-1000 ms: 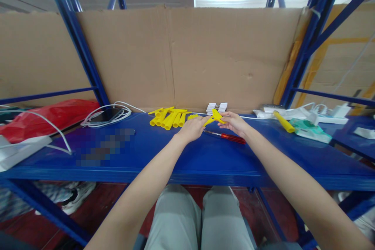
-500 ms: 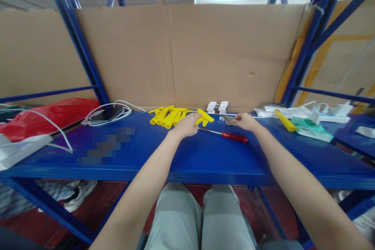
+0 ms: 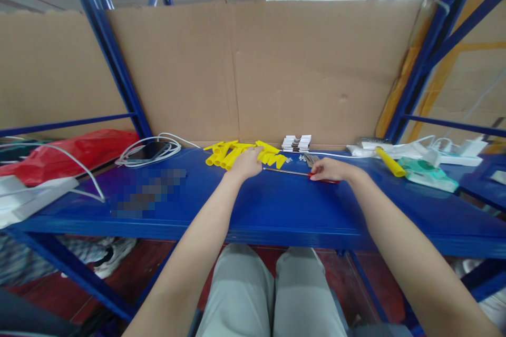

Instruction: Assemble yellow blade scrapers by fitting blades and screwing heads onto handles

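Observation:
My left hand [image 3: 245,164] reaches into a row of yellow plastic tubes [image 3: 225,157], its fingertips among the pieces. The back of the hand hides most of its fingers, so I cannot tell whether a tube is held. My right hand [image 3: 329,169] has its fingers closed at the red handle of a screwdriver [image 3: 290,171], which lies on the blue table with its shaft pointing left. Just behind that hand lie some flat grey metal strips [image 3: 312,159]. Several small metal screws [image 3: 302,158] are scattered beside them.
A stack of white pieces [image 3: 296,143] stands against the cardboard panel [image 3: 316,73]. White coiled cable [image 3: 166,154] and a red bag [image 3: 87,152] are on the left. On the right are another yellow tube [image 3: 390,162], a green-white packet [image 3: 429,174] and a power strip [image 3: 460,159].
My right hand has moved from the grey strips toward me and closed on the screwdriver's handle. My left hand has shifted slightly left over the yellow tubes. The view has tilted a little.

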{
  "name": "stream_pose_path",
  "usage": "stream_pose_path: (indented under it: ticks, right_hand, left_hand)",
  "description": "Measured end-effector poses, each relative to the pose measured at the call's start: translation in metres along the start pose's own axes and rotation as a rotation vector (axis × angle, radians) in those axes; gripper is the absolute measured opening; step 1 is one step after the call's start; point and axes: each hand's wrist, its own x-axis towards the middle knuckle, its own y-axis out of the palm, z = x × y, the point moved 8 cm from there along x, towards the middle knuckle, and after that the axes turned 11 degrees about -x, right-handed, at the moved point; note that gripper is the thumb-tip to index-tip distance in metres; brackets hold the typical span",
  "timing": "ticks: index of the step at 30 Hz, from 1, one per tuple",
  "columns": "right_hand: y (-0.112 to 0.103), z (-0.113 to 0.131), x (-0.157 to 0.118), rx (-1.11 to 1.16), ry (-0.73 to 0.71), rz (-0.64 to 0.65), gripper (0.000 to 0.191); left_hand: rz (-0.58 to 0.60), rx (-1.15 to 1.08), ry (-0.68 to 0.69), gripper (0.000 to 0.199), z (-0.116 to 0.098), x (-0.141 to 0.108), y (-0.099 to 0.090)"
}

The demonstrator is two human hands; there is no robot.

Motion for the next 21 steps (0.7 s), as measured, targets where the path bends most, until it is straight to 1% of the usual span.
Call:
stream_pose_path:
  ticks: [3,5,9,12,16,21]
  right_hand:
    - [-0.005,-0.023,0.0,-0.048,0.062,-0.039,0.013]
    - [-0.008,-0.037,0.0,-0.057,0.087,-0.061,0.01]
    - [-0.012,-0.054,0.0,-0.087,0.131,-0.099,0.014]
    - [-0.013,-0.055,-0.001,-0.115,0.151,-0.093,0.02]
    - [-0.013,-0.048,-0.002,-0.161,0.164,-0.071,0.022]
    - [-0.018,-0.041,-0.003,-0.178,0.192,-0.109,0.022]
  left_hand:
    - [0.005,-0.001,0.017,0.054,-0.001,0.0,0.002]
    - [0.012,-0.002,0.022,0.054,-0.002,0.0,0.003]
    - [0.024,-0.001,0.026,0.053,-0.003,0.0,0.004]
    - [0.027,-0.003,0.027,0.054,-0.003,0.0,0.005]
    - [0.027,-0.006,0.033,0.053,-0.004,-0.001,0.005]
    - [0.032,-0.002,0.041,0.053,-0.005,-0.001,0.006]
